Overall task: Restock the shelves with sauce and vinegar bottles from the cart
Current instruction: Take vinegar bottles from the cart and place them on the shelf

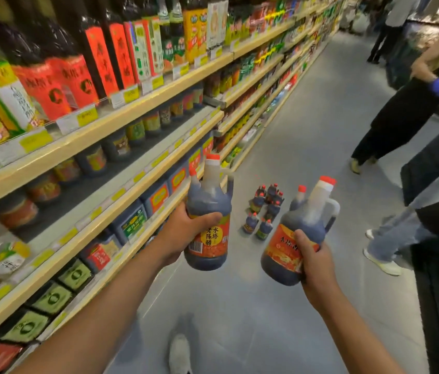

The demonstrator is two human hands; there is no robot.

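My left hand [186,234] is curled round the belly of a dark vinegar bottle [209,197], thumb lying across its orange label. My right hand [314,259] grips a second vinegar bottle [303,225] low on its body, and that one leans to the right. Both bottles hang in the air over the aisle floor [307,130], near the lower shelves [121,197] on my left. Ahead, a cluster of small bottles [264,211] stands on the floor. A person in dark trousers [399,117] stands further off to the right.
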